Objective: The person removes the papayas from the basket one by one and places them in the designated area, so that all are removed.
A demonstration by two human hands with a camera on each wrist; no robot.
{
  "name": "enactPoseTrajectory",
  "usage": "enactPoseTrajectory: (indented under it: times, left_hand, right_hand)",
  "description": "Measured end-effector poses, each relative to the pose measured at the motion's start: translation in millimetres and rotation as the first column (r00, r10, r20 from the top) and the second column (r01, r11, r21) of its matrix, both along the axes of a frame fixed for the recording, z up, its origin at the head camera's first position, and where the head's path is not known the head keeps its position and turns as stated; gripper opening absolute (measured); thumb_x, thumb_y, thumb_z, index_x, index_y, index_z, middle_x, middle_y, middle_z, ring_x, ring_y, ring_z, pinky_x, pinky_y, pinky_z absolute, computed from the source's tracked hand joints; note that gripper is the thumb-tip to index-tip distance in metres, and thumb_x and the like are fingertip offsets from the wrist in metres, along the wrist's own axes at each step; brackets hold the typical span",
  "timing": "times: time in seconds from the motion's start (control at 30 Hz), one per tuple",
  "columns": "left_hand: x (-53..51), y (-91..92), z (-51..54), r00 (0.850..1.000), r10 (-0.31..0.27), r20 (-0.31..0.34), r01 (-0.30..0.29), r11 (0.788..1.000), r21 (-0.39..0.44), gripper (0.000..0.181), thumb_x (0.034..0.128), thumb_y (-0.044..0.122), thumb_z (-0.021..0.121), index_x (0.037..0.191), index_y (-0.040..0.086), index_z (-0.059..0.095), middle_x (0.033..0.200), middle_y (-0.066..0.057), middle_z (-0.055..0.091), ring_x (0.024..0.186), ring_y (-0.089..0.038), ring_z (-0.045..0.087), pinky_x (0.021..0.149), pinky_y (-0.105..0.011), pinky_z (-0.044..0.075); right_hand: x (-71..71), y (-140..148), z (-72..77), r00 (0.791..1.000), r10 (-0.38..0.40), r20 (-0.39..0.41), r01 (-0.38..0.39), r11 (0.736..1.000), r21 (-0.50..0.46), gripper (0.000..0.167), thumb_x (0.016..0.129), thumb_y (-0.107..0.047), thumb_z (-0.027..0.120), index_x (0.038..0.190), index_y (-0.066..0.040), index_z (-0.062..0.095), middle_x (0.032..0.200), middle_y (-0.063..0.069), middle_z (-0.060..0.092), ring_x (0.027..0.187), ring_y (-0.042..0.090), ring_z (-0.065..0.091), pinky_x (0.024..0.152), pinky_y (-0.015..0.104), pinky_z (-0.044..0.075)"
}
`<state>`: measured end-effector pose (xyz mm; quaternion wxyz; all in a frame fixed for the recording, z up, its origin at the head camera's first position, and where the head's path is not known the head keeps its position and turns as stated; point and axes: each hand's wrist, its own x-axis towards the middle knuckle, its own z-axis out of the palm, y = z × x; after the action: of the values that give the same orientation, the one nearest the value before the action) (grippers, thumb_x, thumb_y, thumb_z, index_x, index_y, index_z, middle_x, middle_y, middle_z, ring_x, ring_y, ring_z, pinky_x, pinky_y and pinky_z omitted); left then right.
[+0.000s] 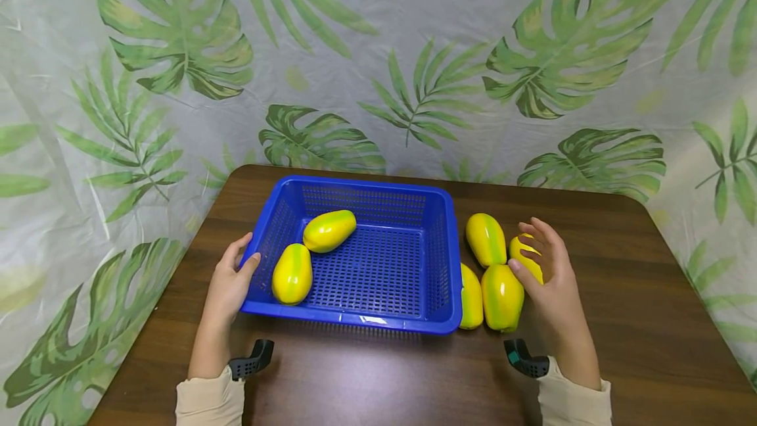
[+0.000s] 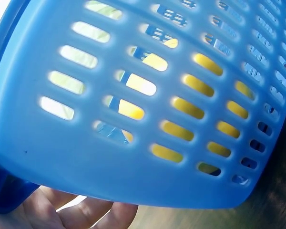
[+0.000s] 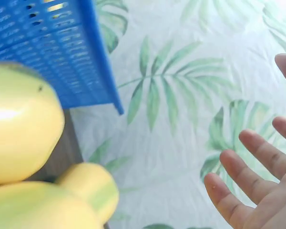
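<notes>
Left hand [image 1: 227, 284] grips; right hand [image 1: 556, 283] hovers, fingers parted

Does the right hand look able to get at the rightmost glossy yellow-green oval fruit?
Probably yes: the right hand, empty and open, is right by that fruit, and the blue perforated plastic basket sits off to the left, seemingly out of the way.
</notes>
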<state>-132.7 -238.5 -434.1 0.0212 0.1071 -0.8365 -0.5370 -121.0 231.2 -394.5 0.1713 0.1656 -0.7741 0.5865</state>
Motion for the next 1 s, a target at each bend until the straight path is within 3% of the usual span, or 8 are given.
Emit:
enactPoseTrajectory:
  times: [0.33,0.7,0.87,1.0]
  left_hand:
    - [1.6,0.2,2.4,1.000,-0.005,-0.001,0.005,1.000,0.014,0.049,0.0951,0.030,0.043,0.141,0.018,0.030,0.122,-0.022,0.050,0.099,-0.032,0.052,0.080,-0.043,0.042]
    - [0.5,0.1,1.9,1.000,0.000,0.007,0.000,1.000,0.000,0.049,0.0950,0.031,0.043,0.141,0.017,0.031,0.121,-0.021,0.051,0.097,-0.031,0.053,0.079,-0.043,0.043]
    - [0.5,0.3,2.4,1.000,0.002,0.012,-0.002,1.000,0.000,0.049,0.0948,0.032,0.043,0.141,0.017,0.031,0.120,-0.021,0.051,0.098,-0.032,0.052,0.080,-0.045,0.042]
    - [0.2,0.2,1.0,1.000,0.002,0.014,-0.002,1.000,-0.004,0.049,0.0948,0.032,0.043,0.141,0.019,0.031,0.118,-0.021,0.052,0.097,-0.031,0.052,0.079,-0.044,0.042]
  right_hand:
    - [-5.6,-25,36.0,0.997,0.055,-0.053,-0.052,0.997,0.057,0.066,0.079,0.016,0.053,0.137,-0.002,0.030,0.126,0.027,0.038,0.112,0.017,0.041,0.092,0.023,0.031]
    - [-35.4,-36,30.4,0.985,0.163,-0.062,-0.159,0.985,0.065,0.070,0.079,0.014,0.057,0.139,-0.007,0.028,0.131,0.021,0.038,0.117,0.019,0.039,0.094,0.029,0.031]
    - [-37.8,-53,45.0,0.983,0.180,-0.046,-0.173,0.978,0.115,0.069,0.079,0.013,0.057,0.139,-0.004,0.027,0.131,0.023,0.037,0.116,0.025,0.038,0.094,0.031,0.031]
    - [-36.8,-68,58.9,0.983,0.181,-0.004,-0.178,0.970,0.167,0.066,0.081,0.011,0.058,0.137,-0.001,0.025,0.131,0.022,0.037,0.115,0.037,0.036,0.094,0.042,0.030]
